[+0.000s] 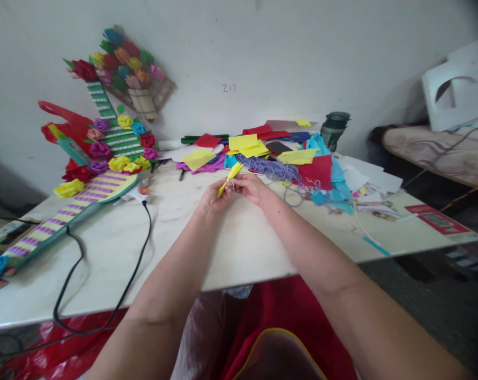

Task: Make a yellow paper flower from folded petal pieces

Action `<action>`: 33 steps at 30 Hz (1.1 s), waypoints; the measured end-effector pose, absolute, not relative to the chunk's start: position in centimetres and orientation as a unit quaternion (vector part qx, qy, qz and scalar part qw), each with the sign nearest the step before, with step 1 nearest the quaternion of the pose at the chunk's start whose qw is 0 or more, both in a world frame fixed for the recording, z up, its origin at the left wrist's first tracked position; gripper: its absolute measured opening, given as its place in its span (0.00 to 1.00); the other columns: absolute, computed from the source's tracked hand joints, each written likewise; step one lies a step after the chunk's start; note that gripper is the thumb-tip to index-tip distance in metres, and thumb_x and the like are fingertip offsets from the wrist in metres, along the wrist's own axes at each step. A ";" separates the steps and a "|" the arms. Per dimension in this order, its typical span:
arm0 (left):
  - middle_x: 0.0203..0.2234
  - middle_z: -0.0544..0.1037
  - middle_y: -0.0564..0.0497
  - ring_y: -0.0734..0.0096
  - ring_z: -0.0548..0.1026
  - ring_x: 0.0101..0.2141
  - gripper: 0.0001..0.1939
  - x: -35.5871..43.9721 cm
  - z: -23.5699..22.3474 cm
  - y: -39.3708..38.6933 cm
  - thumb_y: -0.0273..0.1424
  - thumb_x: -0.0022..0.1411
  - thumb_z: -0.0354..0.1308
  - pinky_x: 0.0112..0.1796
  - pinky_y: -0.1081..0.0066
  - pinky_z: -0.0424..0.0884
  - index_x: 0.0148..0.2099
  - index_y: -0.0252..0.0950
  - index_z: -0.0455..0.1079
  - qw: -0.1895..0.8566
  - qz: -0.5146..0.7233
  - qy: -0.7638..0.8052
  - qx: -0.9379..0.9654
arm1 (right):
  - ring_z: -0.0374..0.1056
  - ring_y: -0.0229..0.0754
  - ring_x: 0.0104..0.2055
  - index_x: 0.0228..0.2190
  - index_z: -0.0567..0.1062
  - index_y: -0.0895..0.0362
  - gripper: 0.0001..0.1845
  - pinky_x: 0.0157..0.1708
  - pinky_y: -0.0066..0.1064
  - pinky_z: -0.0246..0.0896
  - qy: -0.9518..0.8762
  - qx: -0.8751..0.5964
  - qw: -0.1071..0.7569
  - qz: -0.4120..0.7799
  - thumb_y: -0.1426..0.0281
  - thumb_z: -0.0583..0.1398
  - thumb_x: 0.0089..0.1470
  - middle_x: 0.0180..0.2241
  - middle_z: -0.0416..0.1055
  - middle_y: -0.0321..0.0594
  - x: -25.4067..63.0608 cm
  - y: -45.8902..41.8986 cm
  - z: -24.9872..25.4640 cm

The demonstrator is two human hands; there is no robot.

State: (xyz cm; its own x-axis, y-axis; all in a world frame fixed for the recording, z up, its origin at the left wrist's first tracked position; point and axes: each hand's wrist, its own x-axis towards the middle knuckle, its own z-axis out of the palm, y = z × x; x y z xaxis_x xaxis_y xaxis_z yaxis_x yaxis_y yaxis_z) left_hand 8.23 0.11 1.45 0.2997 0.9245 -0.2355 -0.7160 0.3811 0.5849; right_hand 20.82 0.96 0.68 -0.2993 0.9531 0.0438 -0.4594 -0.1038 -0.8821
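Left hand (215, 197) is clamping yellow paper (234, 171); right hand (252, 188) is working beside it, fingers' grip I can't tell. Seemingly they're shaping it, next needing steadiness.

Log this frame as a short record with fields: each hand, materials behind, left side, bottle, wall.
Left hand: fingers closed on a yellow piece
Right hand: fingertips close beside that piece; whether they grip anything is unclear
Materials behind: yellow sheet, red sheet and purple yarn, on a pale table
Left side: green striped panel, yellow striped panel, black cord
Bottle: dark green bottle, upright near the back edge
Wall: "217" marking
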 end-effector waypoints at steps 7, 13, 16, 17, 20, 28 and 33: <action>0.21 0.72 0.48 0.79 0.73 0.21 0.11 8.5 1.6 -0.1 0.20 0.62 0.46 0.25 0.83 0.73 0.42 0.26 0.68 0.783 0.517 0.284 0.197 | 0.63 0.30 0.23 0.21 0.73 0.60 0.10 0.24 0.24 0.53 -0.445 -0.304 0.539 0.647 0.70 0.68 0.35 0.20 0.70 0.34 21.1 0.9 0.7; 0.25 0.75 0.47 0.76 0.75 0.24 0.08 8.0 1.0 -0.1 0.22 0.61 0.48 0.29 0.75 0.76 0.38 0.28 0.69 0.781 0.482 0.290 0.271 | 0.60 0.29 0.21 0.18 0.72 0.61 0.11 0.22 0.24 0.50 -0.479 -0.294 0.528 0.637 0.69 0.68 0.35 0.18 0.68 0.33 21.8 1.2 0.5; 0.26 0.76 0.47 0.75 0.75 0.24 0.08 7.8 0.8 -0.1 0.22 0.61 0.48 0.28 0.74 0.76 0.37 0.28 0.69 0.780 0.468 0.283 0.304 | 0.59 0.29 0.20 0.18 0.71 0.61 0.11 0.21 0.24 0.49 -0.493 -0.279 0.516 0.643 0.69 0.67 0.34 0.17 0.68 0.33 22.3 1.4 0.3; 0.26 0.76 0.47 0.74 0.75 0.24 0.08 7.7 0.8 -0.1 0.21 0.61 0.48 0.28 0.74 0.76 0.36 0.28 0.69 0.779 0.467 0.281 0.311 | 0.59 0.29 0.20 0.18 0.71 0.61 0.10 0.21 0.24 0.48 -0.495 -0.278 0.513 0.644 0.69 0.67 0.34 0.17 0.68 0.34 22.3 1.5 0.2; 0.25 0.76 0.46 0.74 0.76 0.25 0.08 7.6 0.8 0.0 0.20 0.60 0.48 0.30 0.74 0.76 0.36 0.28 0.69 0.775 0.466 0.275 0.325 | 0.59 0.30 0.20 0.18 0.71 0.61 0.10 0.21 0.24 0.48 -0.497 -0.283 0.502 0.649 0.69 0.67 0.34 0.17 0.68 0.34 22.4 1.6 0.2; 0.24 0.76 0.44 0.74 0.75 0.23 0.07 8.0 0.4 0.1 0.20 0.59 0.51 0.30 0.74 0.76 0.32 0.27 0.70 0.748 0.493 0.270 0.353 | 0.57 0.29 0.19 0.18 0.69 0.60 0.10 0.19 0.24 0.46 -0.487 -0.272 0.487 0.672 0.71 0.67 0.33 0.16 0.67 0.32 22.6 1.4 0.6; 0.23 0.75 0.46 0.76 0.74 0.22 0.06 8.0 0.4 -0.1 0.19 0.58 0.52 0.28 0.76 0.75 0.32 0.28 0.70 0.747 0.490 0.281 0.350 | 0.55 0.28 0.18 0.19 0.69 0.60 0.10 0.18 0.23 0.43 -0.488 -0.290 0.480 0.669 0.71 0.66 0.33 0.17 0.67 0.32 22.7 1.3 0.7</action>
